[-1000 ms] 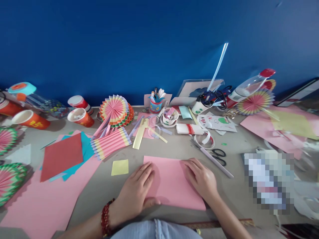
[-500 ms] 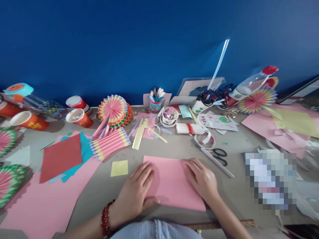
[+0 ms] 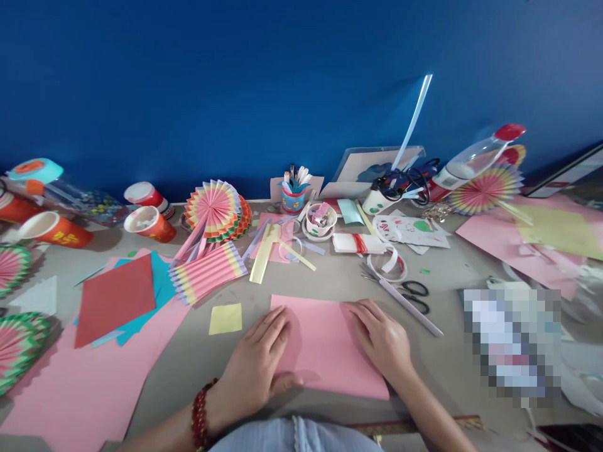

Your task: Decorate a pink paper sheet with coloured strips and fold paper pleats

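Note:
A folded sheet of pink paper (image 3: 320, 342) lies flat on the table in front of me. My left hand (image 3: 259, 351) rests on its left edge with fingers stretched out, the thumb near the lower edge. On the right side of the same paper my right hand (image 3: 379, 336) lies with extended fingers pressing on it; its thumb is partly hidden. A small yellow paper square (image 3: 225, 319) sits just left of my left hand. Scissors (image 3: 415, 296) with black handles and a pale lilac paper strip (image 3: 411, 307) lie beyond my right hand.
Red paper (image 3: 117, 298) lies over blue and pink sheets at left. A pleated pink strip (image 3: 207, 273), paper rosettes (image 3: 214, 207) and paper cups (image 3: 151, 225) stand behind. A tape roll (image 3: 400, 267), a plastic bottle (image 3: 475, 160) and a blurred-out item (image 3: 506, 345) are at right.

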Tool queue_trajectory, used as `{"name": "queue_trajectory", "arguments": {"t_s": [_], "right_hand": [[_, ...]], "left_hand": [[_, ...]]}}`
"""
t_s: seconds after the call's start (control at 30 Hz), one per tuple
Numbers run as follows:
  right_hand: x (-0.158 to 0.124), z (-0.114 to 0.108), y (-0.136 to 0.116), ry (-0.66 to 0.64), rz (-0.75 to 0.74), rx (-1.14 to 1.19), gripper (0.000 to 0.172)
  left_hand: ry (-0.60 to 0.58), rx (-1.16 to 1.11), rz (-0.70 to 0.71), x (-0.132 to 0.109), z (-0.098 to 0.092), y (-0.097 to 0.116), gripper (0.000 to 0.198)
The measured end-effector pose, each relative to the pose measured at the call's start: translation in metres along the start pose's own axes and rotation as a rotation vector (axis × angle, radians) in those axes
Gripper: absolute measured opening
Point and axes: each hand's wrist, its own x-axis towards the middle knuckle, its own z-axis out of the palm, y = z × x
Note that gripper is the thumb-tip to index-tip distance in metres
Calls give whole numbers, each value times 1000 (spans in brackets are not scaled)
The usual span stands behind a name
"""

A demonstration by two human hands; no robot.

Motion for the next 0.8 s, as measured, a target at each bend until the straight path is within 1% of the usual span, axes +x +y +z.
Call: {"name": "queue_trajectory", "arguments": {"t_s": [0.2, 0.4, 0.57, 0.7, 0.8], "right_hand": [[0, 1, -1, -3, 12, 14, 28], [-1, -2, -2, 48, 81, 17, 29], [-5, -5, -2, 91, 142, -47, 30], [-6, -2, -2, 100, 191, -67, 32], [-3, 0, -2, 93, 228, -62, 32]], "left_hand": [[-13, 28, 8, -1, 0, 0, 81], [19, 71, 32, -2, 3, -1, 78], [41, 126, 57, -2, 7, -3, 79], [64, 138, 80, -3, 7, -3, 79], [54, 122, 78, -4, 7, -4, 80]]}}
